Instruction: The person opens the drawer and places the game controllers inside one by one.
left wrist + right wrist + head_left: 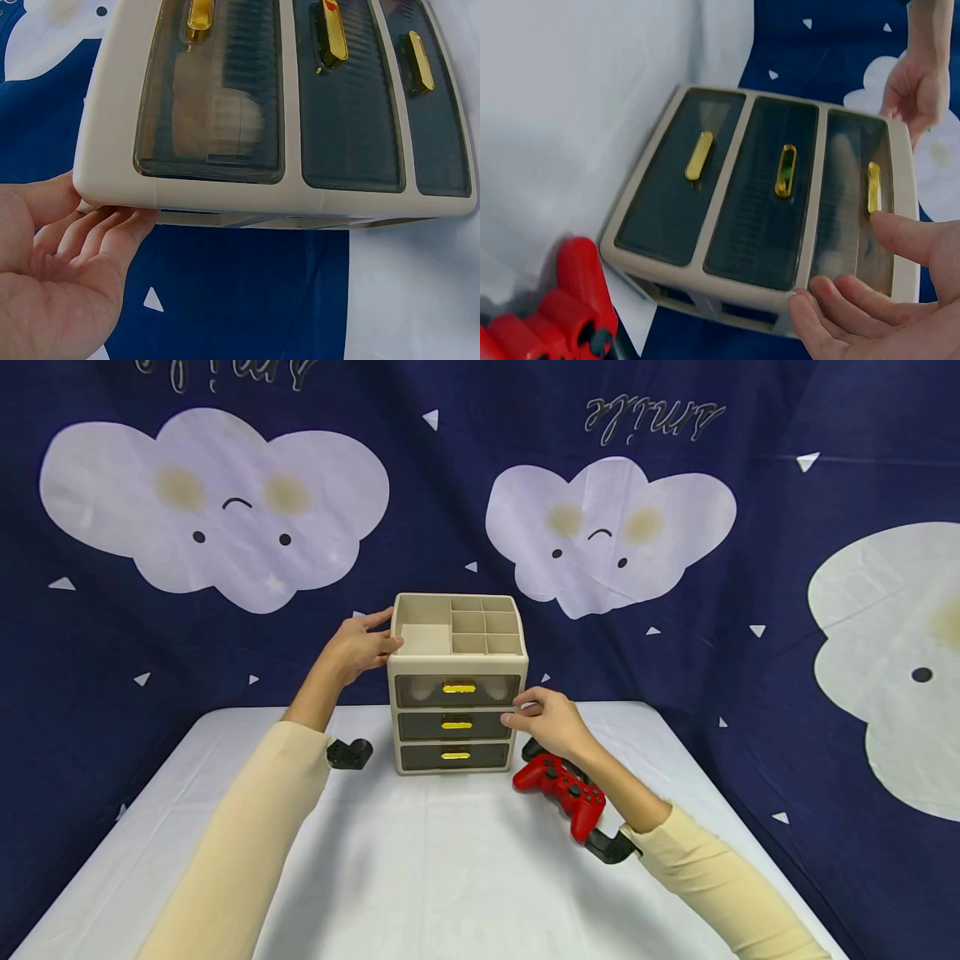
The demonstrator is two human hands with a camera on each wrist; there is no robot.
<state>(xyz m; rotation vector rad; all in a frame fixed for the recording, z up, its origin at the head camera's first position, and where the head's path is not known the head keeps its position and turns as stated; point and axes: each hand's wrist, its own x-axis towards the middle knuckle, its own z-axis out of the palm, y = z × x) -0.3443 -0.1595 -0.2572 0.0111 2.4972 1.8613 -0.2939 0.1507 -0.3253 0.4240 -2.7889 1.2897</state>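
Observation:
A beige desktop drawer organizer [457,658] stands on the table, with three dark see-through drawers and yellow handles; all three drawers are closed. Its top has an open tray of several compartments. My left hand [362,647] touches the organizer's upper left side; in the left wrist view its fingers [112,232] lie against the side panel, partly hidden. At the right front edge is my right hand [551,720], its fingers bent slightly inward beside the upper two drawers. In the right wrist view its fingers [855,304] lie over or near that edge; contact is unclear.
A red game controller [562,789] lies right of the organizer, below my right forearm. Behind it is a black controller [534,749], partly covered. The white-covered table [420,877] meets a dark blue cloth [442,527] with cloud prints at the back.

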